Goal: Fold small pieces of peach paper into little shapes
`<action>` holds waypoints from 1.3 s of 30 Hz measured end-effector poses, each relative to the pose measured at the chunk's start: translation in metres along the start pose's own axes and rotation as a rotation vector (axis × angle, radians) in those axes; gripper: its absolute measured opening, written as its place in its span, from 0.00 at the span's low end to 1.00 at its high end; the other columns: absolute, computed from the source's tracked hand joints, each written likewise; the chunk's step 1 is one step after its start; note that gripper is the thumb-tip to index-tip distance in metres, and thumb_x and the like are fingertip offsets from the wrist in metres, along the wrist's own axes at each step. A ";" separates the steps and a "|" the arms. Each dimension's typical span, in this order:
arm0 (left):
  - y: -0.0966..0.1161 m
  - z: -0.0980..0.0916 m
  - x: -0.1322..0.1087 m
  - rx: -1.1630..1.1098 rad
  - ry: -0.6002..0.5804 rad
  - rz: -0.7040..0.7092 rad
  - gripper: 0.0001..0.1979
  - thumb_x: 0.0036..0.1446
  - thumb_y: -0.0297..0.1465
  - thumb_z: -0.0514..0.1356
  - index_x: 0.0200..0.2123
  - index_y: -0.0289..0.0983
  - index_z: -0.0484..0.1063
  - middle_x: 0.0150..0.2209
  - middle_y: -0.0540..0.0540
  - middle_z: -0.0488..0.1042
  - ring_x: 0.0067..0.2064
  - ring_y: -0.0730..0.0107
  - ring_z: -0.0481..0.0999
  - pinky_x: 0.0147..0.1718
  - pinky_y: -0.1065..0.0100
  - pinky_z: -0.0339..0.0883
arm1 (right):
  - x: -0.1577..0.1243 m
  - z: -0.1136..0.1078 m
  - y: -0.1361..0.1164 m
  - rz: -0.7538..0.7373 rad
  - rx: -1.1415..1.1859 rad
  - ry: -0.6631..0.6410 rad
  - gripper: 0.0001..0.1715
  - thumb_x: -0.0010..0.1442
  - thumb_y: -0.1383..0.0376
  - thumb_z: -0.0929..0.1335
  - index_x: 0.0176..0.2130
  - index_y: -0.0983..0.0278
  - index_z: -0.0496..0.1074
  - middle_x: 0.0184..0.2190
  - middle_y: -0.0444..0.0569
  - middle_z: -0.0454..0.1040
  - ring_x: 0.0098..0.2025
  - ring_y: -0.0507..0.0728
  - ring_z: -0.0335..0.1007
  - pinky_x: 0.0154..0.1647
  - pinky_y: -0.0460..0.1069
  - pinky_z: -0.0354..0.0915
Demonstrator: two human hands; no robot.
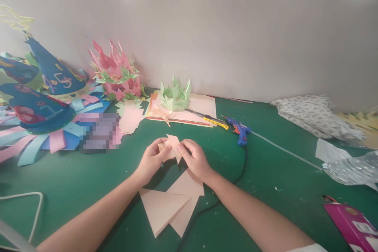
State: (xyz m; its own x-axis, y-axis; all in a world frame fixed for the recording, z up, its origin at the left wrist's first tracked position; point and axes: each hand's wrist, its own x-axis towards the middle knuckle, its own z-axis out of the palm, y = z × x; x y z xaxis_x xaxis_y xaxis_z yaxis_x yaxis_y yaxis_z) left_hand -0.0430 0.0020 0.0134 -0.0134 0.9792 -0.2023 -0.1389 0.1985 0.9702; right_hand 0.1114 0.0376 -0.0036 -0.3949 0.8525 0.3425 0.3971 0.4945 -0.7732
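Here, hands [152, 159] [196, 161] pinch paper [173, 140]; plastic packaging [351, 168] lies rightward.

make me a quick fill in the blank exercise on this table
The left hand and right hand are ____ touching folded pale pink paper.
The spiky pink paper crown is to the ____ of the pale green paper crown.
The blue plastic glue gun has a thin ____ cable.

Missing words: both; left; black

Blue pointed hat [51, 65], patterned cloth [315, 116] — rumpled, magenta packet [344, 220]
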 end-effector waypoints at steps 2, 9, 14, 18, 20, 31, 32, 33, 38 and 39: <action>0.001 0.000 0.000 0.009 0.017 -0.001 0.17 0.48 0.42 0.61 0.38 0.37 0.67 0.24 0.53 0.69 0.24 0.76 0.68 0.24 0.75 0.60 | 0.000 0.000 -0.001 -0.012 0.004 0.003 0.16 0.62 0.61 0.59 0.25 0.63 0.62 0.23 0.44 0.64 0.29 0.52 0.61 0.32 0.47 0.58; 0.000 0.000 0.000 0.069 0.054 0.020 0.17 0.47 0.42 0.61 0.37 0.37 0.68 0.24 0.54 0.68 0.23 0.77 0.64 0.21 0.76 0.56 | -0.001 0.000 -0.004 -0.031 0.001 0.010 0.14 0.62 0.62 0.60 0.25 0.63 0.63 0.23 0.43 0.65 0.29 0.52 0.61 0.33 0.46 0.58; -0.003 -0.001 0.001 0.116 0.042 0.025 0.16 0.47 0.41 0.61 0.36 0.37 0.68 0.23 0.54 0.67 0.22 0.78 0.63 0.21 0.76 0.55 | -0.001 0.002 -0.003 -0.047 -0.026 0.009 0.16 0.61 0.61 0.61 0.23 0.63 0.60 0.21 0.42 0.61 0.27 0.51 0.58 0.31 0.46 0.57; -0.004 -0.002 0.001 0.135 0.030 0.040 0.15 0.48 0.39 0.61 0.37 0.37 0.67 0.26 0.53 0.69 0.24 0.78 0.65 0.22 0.76 0.57 | -0.001 0.003 -0.001 -0.044 -0.050 0.009 0.19 0.61 0.60 0.61 0.21 0.63 0.54 0.20 0.41 0.56 0.26 0.51 0.55 0.29 0.45 0.55; -0.004 -0.002 0.001 0.147 0.018 0.065 0.14 0.49 0.38 0.60 0.38 0.38 0.67 0.29 0.52 0.69 0.25 0.77 0.66 0.24 0.75 0.59 | -0.001 0.004 0.000 -0.045 -0.059 -0.001 0.20 0.61 0.59 0.60 0.21 0.62 0.51 0.20 0.40 0.54 0.26 0.51 0.54 0.29 0.46 0.54; -0.005 -0.002 0.000 0.140 -0.002 0.083 0.14 0.49 0.38 0.60 0.38 0.38 0.65 0.25 0.54 0.64 0.23 0.78 0.62 0.23 0.75 0.57 | -0.001 0.005 0.000 -0.056 -0.004 -0.026 0.21 0.66 0.62 0.52 0.22 0.62 0.50 0.20 0.41 0.55 0.26 0.52 0.55 0.32 0.48 0.54; -0.004 -0.001 0.000 0.115 -0.010 0.063 0.14 0.49 0.39 0.60 0.37 0.38 0.65 0.25 0.54 0.64 0.23 0.78 0.62 0.23 0.75 0.57 | -0.001 0.005 0.000 -0.052 0.005 -0.021 0.21 0.66 0.62 0.51 0.22 0.62 0.50 0.20 0.42 0.55 0.26 0.52 0.54 0.33 0.48 0.54; -0.004 -0.001 0.000 0.095 -0.018 0.042 0.14 0.49 0.39 0.60 0.37 0.38 0.65 0.25 0.54 0.65 0.23 0.78 0.63 0.23 0.75 0.57 | -0.001 0.005 0.000 -0.046 0.013 -0.019 0.21 0.66 0.62 0.51 0.22 0.62 0.50 0.20 0.42 0.55 0.26 0.52 0.54 0.32 0.48 0.54; -0.004 -0.002 0.000 0.065 -0.029 -0.015 0.14 0.50 0.40 0.59 0.36 0.38 0.65 0.25 0.54 0.66 0.23 0.79 0.62 0.22 0.76 0.56 | -0.001 0.004 -0.001 -0.035 0.033 -0.042 0.22 0.66 0.60 0.51 0.21 0.62 0.50 0.20 0.42 0.55 0.25 0.52 0.54 0.32 0.49 0.54; -0.004 -0.002 0.001 0.060 -0.031 -0.015 0.14 0.50 0.40 0.59 0.36 0.38 0.65 0.25 0.54 0.65 0.23 0.79 0.62 0.22 0.76 0.56 | -0.001 0.004 -0.001 -0.038 0.034 -0.046 0.22 0.66 0.60 0.51 0.21 0.62 0.50 0.20 0.42 0.55 0.25 0.52 0.54 0.32 0.49 0.54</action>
State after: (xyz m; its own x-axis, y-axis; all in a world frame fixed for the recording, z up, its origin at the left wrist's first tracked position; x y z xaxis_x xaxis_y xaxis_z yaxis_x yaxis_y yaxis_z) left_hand -0.0448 0.0016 0.0092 0.0189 0.9767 -0.2138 -0.0793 0.2146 0.9735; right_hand 0.1082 0.0361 -0.0051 -0.4466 0.8245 0.3475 0.3534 0.5193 -0.7781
